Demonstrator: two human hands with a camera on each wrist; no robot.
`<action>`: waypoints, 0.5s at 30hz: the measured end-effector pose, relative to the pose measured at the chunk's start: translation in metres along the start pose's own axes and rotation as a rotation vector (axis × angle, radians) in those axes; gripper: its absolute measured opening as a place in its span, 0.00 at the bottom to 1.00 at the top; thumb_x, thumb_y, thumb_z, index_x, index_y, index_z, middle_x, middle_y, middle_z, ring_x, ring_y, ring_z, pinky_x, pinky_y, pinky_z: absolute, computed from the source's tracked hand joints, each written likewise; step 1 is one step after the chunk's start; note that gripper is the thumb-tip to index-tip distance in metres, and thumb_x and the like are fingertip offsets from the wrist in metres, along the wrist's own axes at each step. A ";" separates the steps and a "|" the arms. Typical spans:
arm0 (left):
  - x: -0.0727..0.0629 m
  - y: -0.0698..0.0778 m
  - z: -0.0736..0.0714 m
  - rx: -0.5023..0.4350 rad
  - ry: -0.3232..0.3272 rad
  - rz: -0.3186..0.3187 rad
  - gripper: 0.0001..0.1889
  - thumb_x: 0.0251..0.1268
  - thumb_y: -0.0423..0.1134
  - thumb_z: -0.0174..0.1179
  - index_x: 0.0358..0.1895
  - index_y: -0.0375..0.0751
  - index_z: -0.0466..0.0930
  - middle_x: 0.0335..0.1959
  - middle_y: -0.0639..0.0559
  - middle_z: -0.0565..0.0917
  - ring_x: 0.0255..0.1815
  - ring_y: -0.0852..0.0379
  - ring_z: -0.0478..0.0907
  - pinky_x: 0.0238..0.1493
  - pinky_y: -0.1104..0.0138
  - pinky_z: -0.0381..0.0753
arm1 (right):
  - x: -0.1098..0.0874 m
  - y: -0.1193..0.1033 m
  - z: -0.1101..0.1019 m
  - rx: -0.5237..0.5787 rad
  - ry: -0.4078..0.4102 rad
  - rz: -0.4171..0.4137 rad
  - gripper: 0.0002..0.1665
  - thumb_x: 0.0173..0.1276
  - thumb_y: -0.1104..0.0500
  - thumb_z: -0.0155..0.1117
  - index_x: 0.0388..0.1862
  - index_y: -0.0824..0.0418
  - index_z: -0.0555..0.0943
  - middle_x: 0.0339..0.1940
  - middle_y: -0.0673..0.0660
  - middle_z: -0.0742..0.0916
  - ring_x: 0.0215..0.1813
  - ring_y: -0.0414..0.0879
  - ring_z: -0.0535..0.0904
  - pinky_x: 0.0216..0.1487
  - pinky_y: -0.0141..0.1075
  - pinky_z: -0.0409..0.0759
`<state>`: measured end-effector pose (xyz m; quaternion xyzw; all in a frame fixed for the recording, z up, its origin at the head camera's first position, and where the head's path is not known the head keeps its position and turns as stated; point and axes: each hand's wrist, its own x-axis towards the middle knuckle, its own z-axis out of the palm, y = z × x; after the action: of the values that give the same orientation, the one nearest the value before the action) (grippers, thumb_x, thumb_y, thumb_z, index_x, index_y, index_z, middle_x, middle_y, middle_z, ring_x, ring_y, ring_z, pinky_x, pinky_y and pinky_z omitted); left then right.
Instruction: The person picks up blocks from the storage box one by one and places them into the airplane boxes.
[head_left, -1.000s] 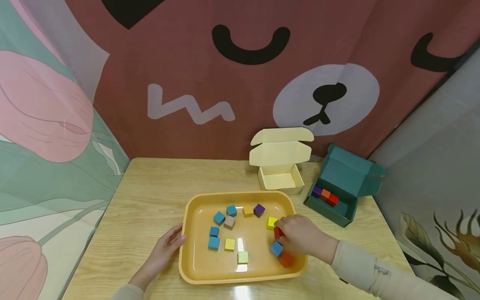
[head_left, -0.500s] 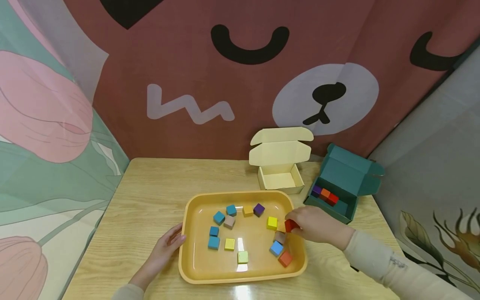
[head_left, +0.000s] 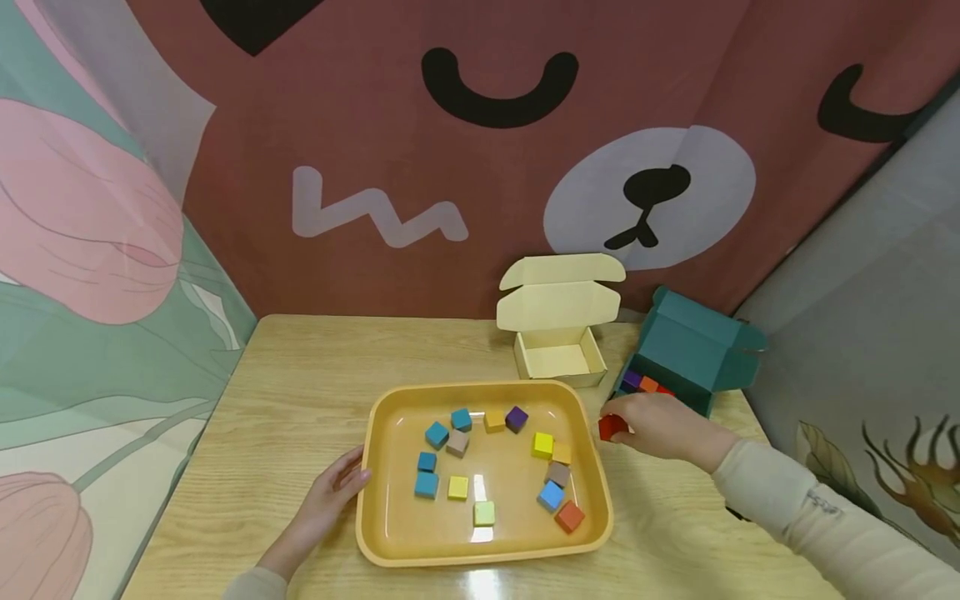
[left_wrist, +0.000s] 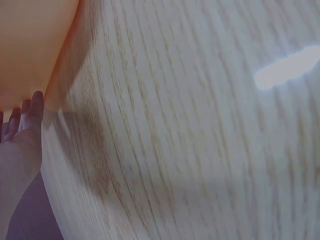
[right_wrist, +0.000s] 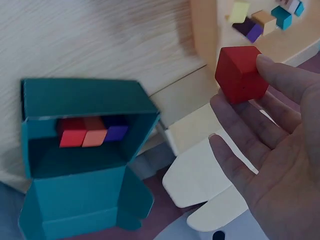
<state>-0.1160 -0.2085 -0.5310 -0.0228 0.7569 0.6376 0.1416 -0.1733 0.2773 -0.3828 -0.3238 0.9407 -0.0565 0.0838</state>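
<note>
My right hand (head_left: 660, 423) pinches a red cube (right_wrist: 241, 74) between thumb and fingers, just past the right rim of the yellow-orange tray (head_left: 405, 533). In the head view that hand overlaps the front of an open teal box (head_left: 686, 342). Inside the box, a purple, an orange and a red block (right_wrist: 72, 132) lie in a row, as the right wrist view shows. My left hand (head_left: 333, 492) touches the tray's left wall with its fingers fairly straight. Loose cubes in several colours lie in the tray, among them a blue cube (head_left: 551, 497) and an orange-red cube (head_left: 570, 517).
An open cream box (head_left: 558, 358) stands behind the tray, left of the teal box, its lid raised. The wooden table (head_left: 300, 367) ends at a curtain (head_left: 375, 275) printed with a bear face.
My right hand has lifted the red cube from the tray's right side and carried it over the rim toward the teal box. The left hand has stayed at the tray's side.
</note>
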 end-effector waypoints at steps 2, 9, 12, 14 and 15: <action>0.000 0.000 0.000 0.002 0.001 0.001 0.29 0.76 0.39 0.55 0.73 0.30 0.59 0.73 0.32 0.62 0.70 0.34 0.64 0.67 0.59 0.70 | -0.002 0.005 -0.002 -0.018 -0.003 0.018 0.16 0.57 0.59 0.77 0.44 0.60 0.85 0.37 0.50 0.87 0.33 0.40 0.79 0.36 0.37 0.83; -0.001 0.001 -0.001 0.001 -0.004 0.005 0.30 0.76 0.39 0.54 0.74 0.30 0.59 0.73 0.32 0.62 0.71 0.34 0.64 0.67 0.59 0.69 | -0.005 0.025 -0.009 -0.046 -0.036 0.095 0.17 0.58 0.58 0.77 0.46 0.60 0.85 0.33 0.49 0.86 0.29 0.40 0.77 0.32 0.38 0.82; 0.000 0.001 -0.001 -0.004 -0.005 0.005 0.29 0.76 0.39 0.55 0.74 0.30 0.59 0.74 0.32 0.62 0.71 0.35 0.64 0.66 0.63 0.70 | -0.006 0.033 -0.012 -0.033 -0.054 0.124 0.18 0.59 0.58 0.76 0.46 0.62 0.84 0.32 0.49 0.85 0.29 0.41 0.77 0.31 0.38 0.82; 0.000 0.001 -0.001 -0.010 -0.007 0.006 0.29 0.76 0.38 0.55 0.74 0.29 0.59 0.73 0.32 0.62 0.71 0.35 0.64 0.65 0.67 0.71 | -0.007 0.037 -0.015 -0.018 -0.069 0.153 0.17 0.59 0.58 0.76 0.46 0.62 0.84 0.32 0.50 0.85 0.30 0.41 0.77 0.31 0.38 0.82; 0.000 0.001 -0.001 -0.010 -0.007 0.006 0.29 0.76 0.38 0.55 0.74 0.30 0.59 0.73 0.33 0.62 0.71 0.35 0.65 0.64 0.68 0.71 | -0.007 0.040 -0.016 -0.011 -0.076 0.168 0.17 0.59 0.58 0.76 0.46 0.62 0.84 0.33 0.49 0.85 0.30 0.42 0.77 0.32 0.38 0.82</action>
<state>-0.1166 -0.2089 -0.5303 -0.0191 0.7534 0.6417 0.1422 -0.1944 0.3138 -0.3729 -0.2462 0.9610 -0.0319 0.1219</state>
